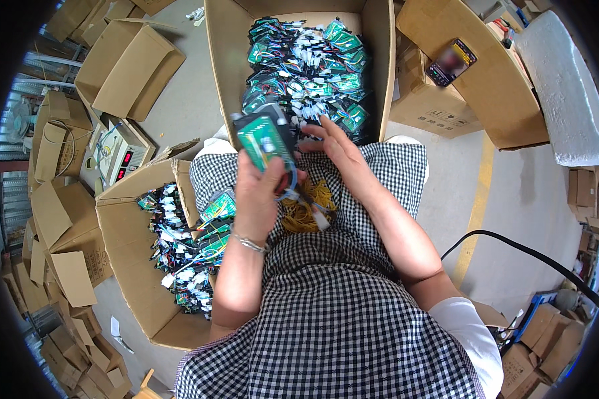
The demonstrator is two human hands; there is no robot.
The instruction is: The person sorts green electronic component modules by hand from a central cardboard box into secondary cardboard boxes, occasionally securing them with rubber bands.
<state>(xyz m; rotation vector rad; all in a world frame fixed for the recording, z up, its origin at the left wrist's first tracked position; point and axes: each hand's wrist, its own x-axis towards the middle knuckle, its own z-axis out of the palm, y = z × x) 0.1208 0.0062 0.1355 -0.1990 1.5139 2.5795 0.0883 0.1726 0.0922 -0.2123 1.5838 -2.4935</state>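
A left hand (254,199) grips a wired green circuit board (263,138) above the near edge of a large cardboard box (382,73); the right hand (343,156) is open beside it, contact unclear. Holding the board by its rim and keeping its wires loose seems wisest. Yellow ties (309,209) rest on the checked apron (319,312). Cartons (136,70) crowd the grey floor (512,193), which has a yellow stripe (478,213).

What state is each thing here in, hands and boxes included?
Left hand: closed on a circuit board
Circuit board: wired, gripped
Right hand: open
Front box: open, holding wired boards
Left box: open, holding boards too
Yellow strands: bunched together
Phone: switched on
White instrument: switched on
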